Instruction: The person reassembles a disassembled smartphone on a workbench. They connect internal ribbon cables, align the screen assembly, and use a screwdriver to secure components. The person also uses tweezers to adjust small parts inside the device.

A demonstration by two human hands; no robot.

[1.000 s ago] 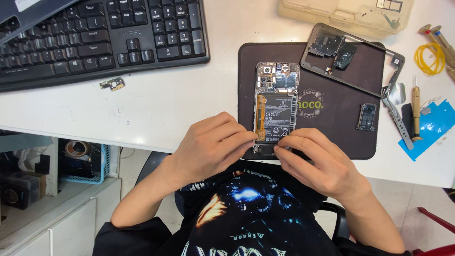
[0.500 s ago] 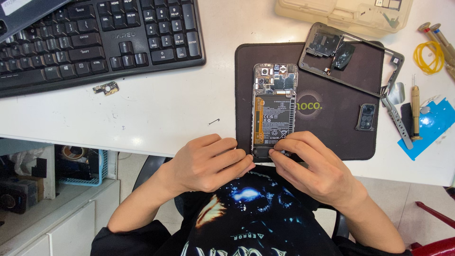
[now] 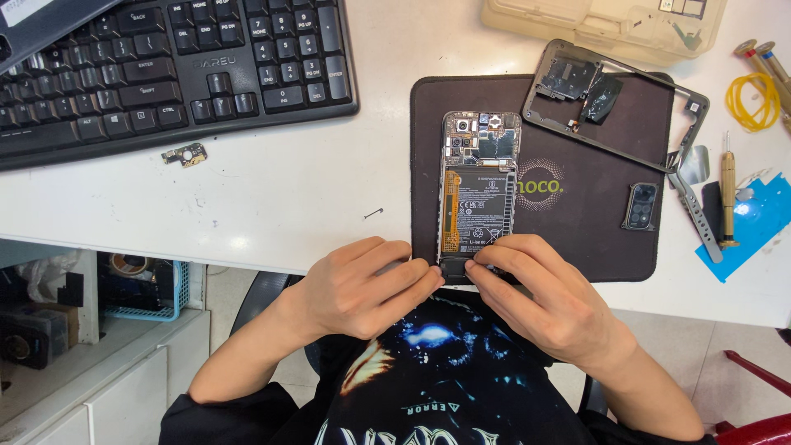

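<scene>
Since the earlier frame both hands have slid down to the near end of the opened black smartphone (image 3: 478, 194) on the dark brown work mat (image 3: 577, 222). The left hand (image 3: 362, 288) and right hand (image 3: 540, 297) pinch its bottom edge, fingertips closed on it. Disassembly looks well along: the grey plastic back frame (image 3: 614, 103) (already off) lies beyond, while the battery and boards remain inside.

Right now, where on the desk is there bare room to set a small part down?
The white desk lies bare between the keyboard and the dark mat, apart from a small circuit piece and a tiny screw. The mat's strip right of the opened phone is free. Tools crowd the right edge.
</scene>
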